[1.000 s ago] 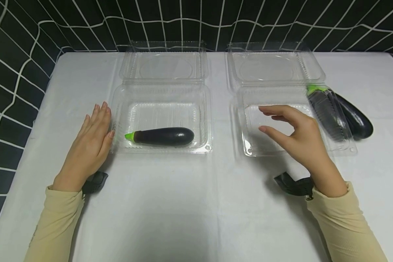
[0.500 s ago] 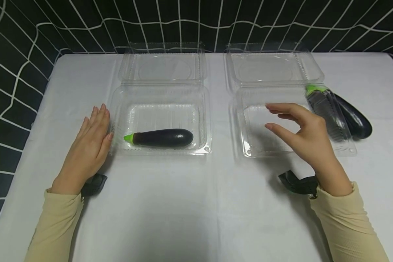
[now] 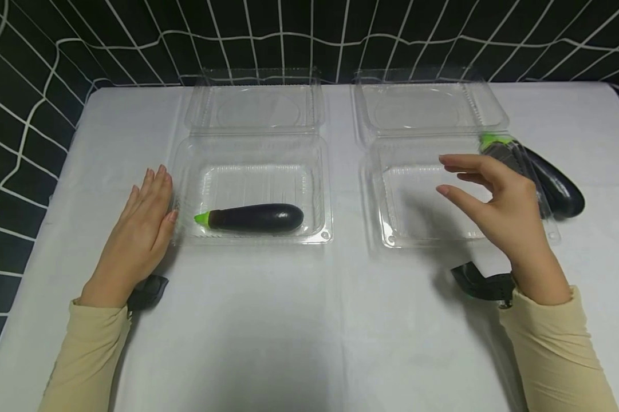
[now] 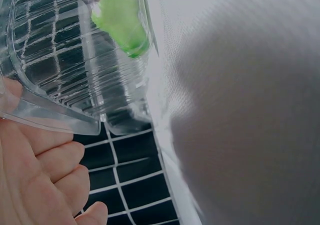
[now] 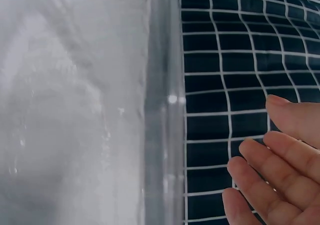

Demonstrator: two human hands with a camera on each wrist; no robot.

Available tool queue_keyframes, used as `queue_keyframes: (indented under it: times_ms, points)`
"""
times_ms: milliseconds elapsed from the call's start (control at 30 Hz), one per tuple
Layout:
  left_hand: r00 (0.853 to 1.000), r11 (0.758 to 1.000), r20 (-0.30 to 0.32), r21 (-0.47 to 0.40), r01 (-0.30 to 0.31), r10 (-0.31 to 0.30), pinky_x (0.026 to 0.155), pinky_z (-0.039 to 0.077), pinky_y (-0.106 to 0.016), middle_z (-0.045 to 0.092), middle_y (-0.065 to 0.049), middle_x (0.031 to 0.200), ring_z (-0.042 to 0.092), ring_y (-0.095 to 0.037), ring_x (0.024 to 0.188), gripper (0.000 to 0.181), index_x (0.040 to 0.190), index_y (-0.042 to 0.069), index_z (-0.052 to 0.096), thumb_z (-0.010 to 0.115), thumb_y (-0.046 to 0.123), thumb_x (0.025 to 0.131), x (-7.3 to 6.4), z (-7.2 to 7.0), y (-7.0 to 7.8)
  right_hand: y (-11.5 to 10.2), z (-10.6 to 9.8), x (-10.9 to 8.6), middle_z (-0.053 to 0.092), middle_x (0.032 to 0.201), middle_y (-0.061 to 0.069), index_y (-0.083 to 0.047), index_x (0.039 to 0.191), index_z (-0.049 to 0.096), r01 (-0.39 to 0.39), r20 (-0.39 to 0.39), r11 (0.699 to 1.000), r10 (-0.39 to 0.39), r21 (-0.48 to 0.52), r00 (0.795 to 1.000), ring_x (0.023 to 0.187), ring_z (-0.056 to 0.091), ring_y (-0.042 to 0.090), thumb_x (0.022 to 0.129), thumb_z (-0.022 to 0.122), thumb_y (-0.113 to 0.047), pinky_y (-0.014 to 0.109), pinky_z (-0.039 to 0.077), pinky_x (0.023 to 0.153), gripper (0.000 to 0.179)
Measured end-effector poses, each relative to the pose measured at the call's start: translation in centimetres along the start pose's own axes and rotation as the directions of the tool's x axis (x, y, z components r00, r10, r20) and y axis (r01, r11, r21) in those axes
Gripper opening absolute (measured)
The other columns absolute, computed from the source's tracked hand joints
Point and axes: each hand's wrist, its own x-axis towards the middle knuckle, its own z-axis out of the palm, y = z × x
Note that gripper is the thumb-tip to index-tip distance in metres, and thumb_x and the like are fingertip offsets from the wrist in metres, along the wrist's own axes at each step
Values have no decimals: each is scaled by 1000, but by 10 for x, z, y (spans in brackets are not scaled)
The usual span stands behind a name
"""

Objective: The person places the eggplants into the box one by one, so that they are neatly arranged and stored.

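A dark purple eggplant [image 3: 257, 218] with a green stem lies along the front of the left clear plastic clamshell box [image 3: 319, 171]. My left hand [image 3: 136, 234] is at that box's left side, fingers straight, thumb overlapping the rim. Through the clear wall, the left wrist view shows the green stem end [image 4: 122, 22]. Over the right clamshell box [image 3: 386, 217] hovers my right hand [image 3: 505, 206], thumb and fingers spread in a loose C around nothing. Another eggplant [image 3: 559, 186] lies at that box's right side, seen partly through its clear wall and partly hidden by the hand.
Both boxes have their clear lids folded back, the left lid [image 3: 257, 109] and the right lid [image 3: 433, 109], near the table's far edge. A white cloth [image 3: 288, 320] covers the table. Dark fabric with a white grid [image 3: 330, 34] rises behind and at the left.
My right hand has moved rightward over the right box, toward the eggplant at its side. The left hand and both boxes stay in place, apart from a slight shift of the head view.
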Motion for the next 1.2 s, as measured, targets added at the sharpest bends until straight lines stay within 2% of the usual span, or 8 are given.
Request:
queue_keyframes:
  times_ms: [400, 733, 967, 1200]
  points:
    - [1000, 1000, 2, 8, 7, -7, 116, 7, -41, 25, -22, 151, 12, -26, 143, 57, 144, -9, 27, 50, 11, 96, 0, 0, 0, 8, -12, 2, 67, 106, -9, -7, 113, 68, -36, -41, 998, 38, 45, 998, 96, 60, 0, 74, 69, 17, 12, 43, 85, 46]
    - [1000, 1000, -16, 11, -9, 9, 116, 9, -42, 26, -22, 150, 14, -27, 142, 56, 143, -10, 28, 51, 9, 95, 0, 0, 1, 15, -24, 3, 65, 106, -12, -14, 115, 67, -139, -55, 989, 142, 52, 988, 97, 58, 2, 77, 68, 13, 11, 42, 86, 46]
    - [1000, 1000, -8, 7, -24, 25, 116, 8, -41, 25, -22, 150, 13, -27, 143, 56, 143, -9, 28, 50, 9, 95, 3, 0, 1, 21, -33, 1, 64, 106, -18, -4, 116, 66, -173, -87, 984, 176, 41, 981, 96, 58, 1, 79, 68, 12, 11, 42, 87, 41]
    - [1000, 1000, 11, -4, -21, 21, 116, 7, -41, 24, -23, 151, 12, -27, 143, 54, 142, -11, 28, 48, 10, 96, 3, 0, -1, 32, -44, -1, 61, 106, -20, -3, 118, 65, -212, -112, 977, 209, -12, 971, 97, 57, -3, 81, 68, 9, 11, 42, 87, 39]
